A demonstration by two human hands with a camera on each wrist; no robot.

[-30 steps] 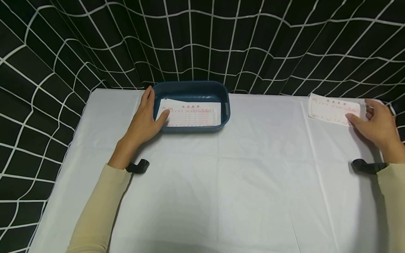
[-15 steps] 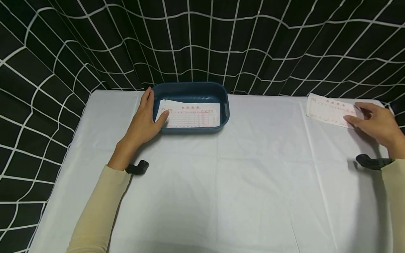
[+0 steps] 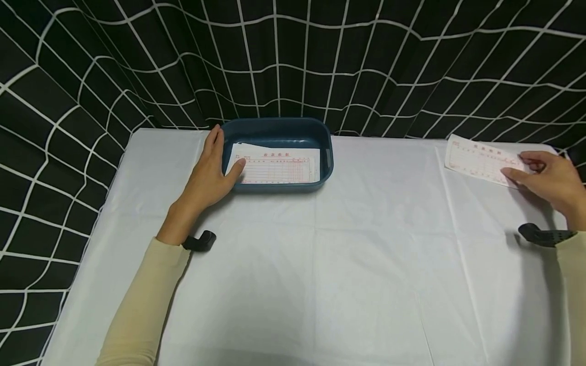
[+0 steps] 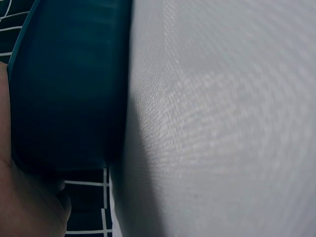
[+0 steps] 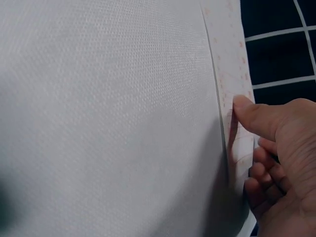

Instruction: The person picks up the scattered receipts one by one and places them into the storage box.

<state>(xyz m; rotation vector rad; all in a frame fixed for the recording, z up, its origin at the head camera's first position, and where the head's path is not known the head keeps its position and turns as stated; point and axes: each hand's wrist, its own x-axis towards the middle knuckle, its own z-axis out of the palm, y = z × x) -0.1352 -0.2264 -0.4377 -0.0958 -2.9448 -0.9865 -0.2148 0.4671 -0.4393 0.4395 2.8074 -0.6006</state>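
Note:
In the head view, my left hand (image 3: 203,170) grips the left end of a dark blue plastic bin (image 3: 279,188), thumb over the rim and fingers along the outside. Several white receipt slips with red print (image 3: 279,168) lie inside it. The left wrist view shows the bin's outer wall (image 4: 69,89) beside part of the hand (image 4: 29,202). Toward the far right corner, my right hand (image 3: 551,178) pinches the right end of another receipt slip (image 3: 478,157). The right wrist view has its thumb on the slip (image 5: 229,64) and the other fingers curled at the edge.
A white cloth (image 3: 366,254) covers the table. Black fabric with a white grid (image 3: 293,56) hangs behind the table and along its left side. The bin stands near the back edge.
Over the last second my right hand has shifted slightly on the slip's right end, its fingers bending in more. My left hand and the bin stay in place.

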